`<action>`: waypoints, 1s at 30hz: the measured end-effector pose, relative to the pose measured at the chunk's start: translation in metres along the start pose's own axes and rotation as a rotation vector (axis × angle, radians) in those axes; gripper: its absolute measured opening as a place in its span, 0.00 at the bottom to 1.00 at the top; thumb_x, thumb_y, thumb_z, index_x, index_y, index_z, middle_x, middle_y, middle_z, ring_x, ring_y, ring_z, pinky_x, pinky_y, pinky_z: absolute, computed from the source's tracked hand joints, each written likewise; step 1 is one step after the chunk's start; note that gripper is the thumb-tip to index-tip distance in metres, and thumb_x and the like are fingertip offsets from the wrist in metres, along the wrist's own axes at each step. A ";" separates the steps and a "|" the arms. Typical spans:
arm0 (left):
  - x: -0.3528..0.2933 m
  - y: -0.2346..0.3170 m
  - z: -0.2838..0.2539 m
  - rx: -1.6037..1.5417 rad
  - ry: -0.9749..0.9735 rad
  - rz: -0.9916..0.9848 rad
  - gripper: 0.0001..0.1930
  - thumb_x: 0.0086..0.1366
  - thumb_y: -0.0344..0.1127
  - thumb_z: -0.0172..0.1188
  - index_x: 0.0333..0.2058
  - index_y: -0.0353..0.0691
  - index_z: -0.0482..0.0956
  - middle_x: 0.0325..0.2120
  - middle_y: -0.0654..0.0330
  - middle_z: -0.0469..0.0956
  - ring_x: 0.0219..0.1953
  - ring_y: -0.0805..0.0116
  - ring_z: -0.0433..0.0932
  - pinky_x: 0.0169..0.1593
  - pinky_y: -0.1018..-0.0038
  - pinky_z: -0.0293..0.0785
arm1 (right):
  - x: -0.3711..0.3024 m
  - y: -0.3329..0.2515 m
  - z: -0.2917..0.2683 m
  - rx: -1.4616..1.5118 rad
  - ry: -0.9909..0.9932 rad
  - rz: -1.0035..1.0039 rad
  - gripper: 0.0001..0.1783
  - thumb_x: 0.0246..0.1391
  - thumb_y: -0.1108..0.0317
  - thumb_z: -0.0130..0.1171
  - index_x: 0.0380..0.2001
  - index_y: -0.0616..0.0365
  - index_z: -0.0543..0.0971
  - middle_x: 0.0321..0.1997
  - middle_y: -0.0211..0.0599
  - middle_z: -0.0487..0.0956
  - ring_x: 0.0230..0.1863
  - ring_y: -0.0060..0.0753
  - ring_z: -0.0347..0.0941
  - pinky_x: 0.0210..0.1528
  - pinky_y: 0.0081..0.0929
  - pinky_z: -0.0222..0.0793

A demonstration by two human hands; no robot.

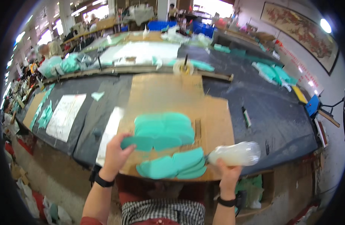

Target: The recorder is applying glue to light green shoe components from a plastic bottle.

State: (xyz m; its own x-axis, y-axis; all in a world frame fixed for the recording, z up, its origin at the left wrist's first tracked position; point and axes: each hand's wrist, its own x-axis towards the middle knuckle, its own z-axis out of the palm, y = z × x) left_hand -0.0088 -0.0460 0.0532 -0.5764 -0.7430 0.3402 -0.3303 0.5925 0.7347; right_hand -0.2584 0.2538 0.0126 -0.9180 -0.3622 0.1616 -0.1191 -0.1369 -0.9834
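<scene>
My left hand pinches the left end of a teal, mask-shaped cut piece between thumb and fingers. That piece lies at the near edge of a fanned stack of similar teal pieces. My right hand is wrapped round a clear plastic squeeze bottle with whitish contents. The bottle lies tilted on its side, its narrow tip pointing left. Just left of the tip, a second group of overlapping teal pieces rests at the near edge of the brown cardboard. Whether the tip touches these pieces, I cannot tell.
A dark-covered work table carries the cardboard. On it lie a marker-like object, a white sheet and teal scraps. A wooden bar crosses behind, with a tape roll. Other people are in the background.
</scene>
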 end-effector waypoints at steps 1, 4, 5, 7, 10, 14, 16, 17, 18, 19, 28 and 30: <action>-0.001 0.016 -0.010 -0.126 -0.041 -0.131 0.17 0.59 0.28 0.73 0.47 0.35 0.83 0.37 0.56 0.85 0.41 0.66 0.83 0.47 0.68 0.79 | -0.001 0.004 -0.010 0.079 0.079 0.012 0.28 0.58 0.78 0.71 0.61 0.64 0.75 0.60 0.40 0.81 0.59 0.34 0.79 0.64 0.36 0.76; -0.014 0.036 -0.026 -0.634 -0.145 -0.301 0.18 0.66 0.27 0.70 0.53 0.37 0.78 0.38 0.65 0.82 0.34 0.78 0.79 0.36 0.80 0.77 | 0.000 0.003 -0.034 0.318 0.214 0.049 0.29 0.63 0.77 0.66 0.65 0.63 0.72 0.63 0.40 0.78 0.62 0.37 0.77 0.66 0.39 0.74; -0.022 0.036 -0.022 -0.633 -0.164 -0.338 0.18 0.66 0.27 0.70 0.53 0.37 0.78 0.38 0.65 0.82 0.34 0.78 0.79 0.36 0.80 0.77 | -0.003 0.000 -0.038 0.294 0.224 0.081 0.29 0.63 0.77 0.66 0.65 0.63 0.72 0.63 0.40 0.78 0.62 0.37 0.77 0.66 0.39 0.74; -0.032 0.042 -0.012 -0.796 -0.186 -0.476 0.18 0.69 0.28 0.68 0.56 0.38 0.76 0.39 0.65 0.81 0.32 0.79 0.78 0.35 0.80 0.77 | -0.002 -0.013 -0.035 0.357 0.246 -0.069 0.33 0.64 0.77 0.63 0.70 0.60 0.67 0.67 0.41 0.76 0.64 0.40 0.76 0.69 0.41 0.72; -0.050 0.028 0.015 -0.723 -0.249 -0.546 0.19 0.69 0.28 0.68 0.56 0.38 0.76 0.40 0.64 0.81 0.33 0.79 0.79 0.35 0.80 0.77 | -0.003 -0.029 -0.022 0.377 0.134 -0.097 0.37 0.65 0.77 0.62 0.74 0.59 0.62 0.69 0.42 0.74 0.66 0.40 0.75 0.70 0.43 0.71; -0.069 0.026 0.041 0.029 -0.147 -0.092 0.23 0.66 0.39 0.71 0.55 0.33 0.80 0.42 0.52 0.82 0.38 0.58 0.83 0.40 0.67 0.78 | -0.013 -0.035 0.020 0.127 -0.090 -0.154 0.36 0.61 0.81 0.65 0.71 0.58 0.67 0.67 0.41 0.76 0.66 0.41 0.75 0.70 0.42 0.71; -0.074 0.022 0.042 0.070 -0.169 -0.087 0.24 0.65 0.40 0.71 0.55 0.33 0.80 0.42 0.50 0.81 0.40 0.53 0.82 0.42 0.64 0.78 | -0.018 -0.036 0.053 0.135 -0.236 0.003 0.33 0.56 0.79 0.71 0.65 0.60 0.73 0.60 0.40 0.81 0.61 0.38 0.78 0.63 0.40 0.75; -0.078 0.021 0.043 0.104 -0.185 -0.070 0.24 0.64 0.41 0.71 0.54 0.33 0.80 0.43 0.47 0.80 0.42 0.48 0.81 0.44 0.61 0.78 | -0.021 -0.025 0.063 -0.062 -0.309 -0.128 0.30 0.56 0.78 0.72 0.62 0.61 0.76 0.57 0.40 0.83 0.58 0.38 0.80 0.59 0.39 0.76; -0.082 0.020 0.046 0.106 -0.190 -0.075 0.24 0.64 0.41 0.71 0.54 0.33 0.80 0.43 0.47 0.80 0.42 0.48 0.81 0.44 0.61 0.78 | -0.026 -0.013 0.072 -0.258 -0.380 -0.259 0.26 0.56 0.76 0.73 0.58 0.61 0.79 0.54 0.41 0.84 0.55 0.38 0.82 0.55 0.38 0.78; -0.086 0.018 0.047 0.154 -0.192 -0.062 0.24 0.64 0.41 0.71 0.54 0.34 0.80 0.42 0.48 0.80 0.42 0.48 0.81 0.44 0.61 0.78 | -0.033 -0.013 0.086 -0.256 -0.388 -0.253 0.26 0.56 0.76 0.73 0.58 0.61 0.79 0.54 0.41 0.84 0.55 0.38 0.82 0.55 0.38 0.78; -0.093 0.009 0.035 -0.006 -0.221 -0.149 0.22 0.67 0.36 0.70 0.56 0.32 0.80 0.39 0.55 0.80 0.32 0.65 0.81 0.38 0.69 0.78 | -0.003 -0.020 0.080 -0.208 -0.320 -0.061 0.24 0.56 0.71 0.75 0.54 0.65 0.80 0.51 0.45 0.86 0.48 0.38 0.85 0.50 0.36 0.80; -0.091 -0.004 0.033 -0.141 -0.231 -0.243 0.21 0.67 0.34 0.70 0.55 0.33 0.80 0.36 0.57 0.80 0.31 0.70 0.79 0.37 0.71 0.77 | 0.006 -0.016 0.077 -0.283 -0.207 -0.131 0.22 0.59 0.71 0.73 0.54 0.66 0.80 0.49 0.44 0.87 0.49 0.36 0.85 0.51 0.34 0.80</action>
State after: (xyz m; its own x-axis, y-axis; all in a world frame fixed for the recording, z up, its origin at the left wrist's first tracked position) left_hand 0.0202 0.0299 -0.0004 -0.6526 -0.7575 0.0165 -0.3808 0.3468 0.8572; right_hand -0.2328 0.1833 0.0360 -0.7956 -0.5409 0.2728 -0.3571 0.0551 -0.9324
